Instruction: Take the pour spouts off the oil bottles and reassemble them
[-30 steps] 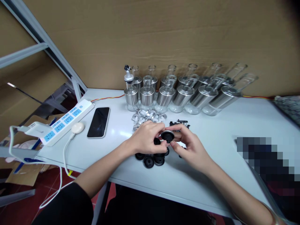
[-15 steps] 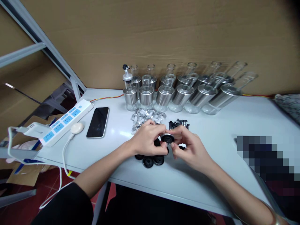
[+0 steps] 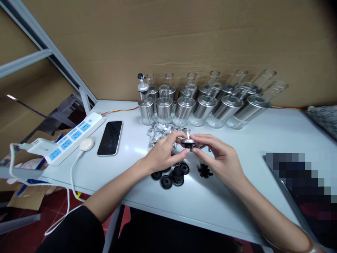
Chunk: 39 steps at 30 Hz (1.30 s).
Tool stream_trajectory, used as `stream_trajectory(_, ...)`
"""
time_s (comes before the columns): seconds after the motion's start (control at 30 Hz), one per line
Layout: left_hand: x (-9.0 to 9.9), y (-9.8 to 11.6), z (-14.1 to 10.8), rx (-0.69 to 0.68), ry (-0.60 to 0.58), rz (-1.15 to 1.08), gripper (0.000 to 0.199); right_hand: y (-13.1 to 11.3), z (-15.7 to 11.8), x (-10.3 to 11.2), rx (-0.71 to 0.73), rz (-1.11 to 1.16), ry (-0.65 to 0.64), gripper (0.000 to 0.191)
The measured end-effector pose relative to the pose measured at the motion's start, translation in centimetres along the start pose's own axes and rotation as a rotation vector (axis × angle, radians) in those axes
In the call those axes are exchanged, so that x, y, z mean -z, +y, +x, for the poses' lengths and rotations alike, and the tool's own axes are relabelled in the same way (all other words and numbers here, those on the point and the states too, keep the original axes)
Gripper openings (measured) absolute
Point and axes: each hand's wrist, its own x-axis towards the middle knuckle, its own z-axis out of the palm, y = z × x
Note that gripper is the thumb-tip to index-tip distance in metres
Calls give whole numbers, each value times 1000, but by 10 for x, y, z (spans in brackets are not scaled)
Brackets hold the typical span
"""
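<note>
Between the fingertips of my left hand [image 3: 170, 150] and my right hand [image 3: 219, 154] is a silver cap with a black ribbed stopper [image 3: 188, 142], a metal spout pointing up from it. Both hands pinch it from the sides, above the table. Below my left hand lie several round black stoppers [image 3: 166, 181]. A small pile of black toothed parts [image 3: 204, 170] sits under my right palm. Silver metal pieces [image 3: 158, 131] are heaped behind my left hand. More small black parts behind my right hand are mostly hidden.
Glass bottles with steel sleeves [image 3: 185, 107] stand in rows along the cardboard wall; the front left one [image 3: 146, 107] wears a silver and black spout. A phone [image 3: 110, 138] and a power strip [image 3: 76, 137] with cables lie left. A blurred dark object is at the right.
My hands have lifted the cap and stopper slightly away from me, and its spout now points up. The black parts below have come into view.
</note>
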Motion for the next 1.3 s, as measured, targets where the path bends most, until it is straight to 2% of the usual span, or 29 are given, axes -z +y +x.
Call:
stream_trajectory(0.13, -2, 0, -1, -64, -19, 12, 30, -3, 4, 10, 20, -21, -105, 29)
stream_trajectory(0.2, -2, 0, 1, -73, -16, 15, 28, -2, 6, 15, 41, -106, -58, 27)
stream_trajectory(0.27, -1, 1, 2, -52, 3, 9, 27, 3, 8, 21, 65, -265, 43, 21)
stream_trajectory(0.33, -1, 2, 3, -42, 27, 1, 26, 12, 9, 28, 52, -458, 84, 15)
stream_trajectory(0.43, -1, 4, 3, -50, 33, -2, 25, 27, 9, 32, -40, -691, -11, 12)
stream_trajectory(0.6, 0, 9, 3, -7, 69, 34, 25, 34, 3, 24, -137, -811, -192, 7)
stream_trajectory(0.7, 0, 9, 4, -10, 94, 44, 26, 32, 1, 18, -106, -859, -190, 9)
stream_trajectory(0.83, 1, 8, 4, 17, 52, 3, 25, 34, -2, 14, -56, -912, -143, 9)
stream_trajectory(1.03, 3, 9, 3, 33, -24, 16, 18, 40, -2, 11, -100, -835, -89, 6)
stream_trajectory(1.13, 3, 9, 2, 81, -62, 1, 16, 34, 2, 14, -120, -696, -11, 6)
stream_trajectory(1.2, 1, 8, 0, 115, -65, -49, 21, 26, 4, 15, -151, -514, 58, 5)
stream_trajectory(1.3, -1, 6, -1, 157, -89, -132, 44, 12, 5, 13, -246, -234, 143, 10)
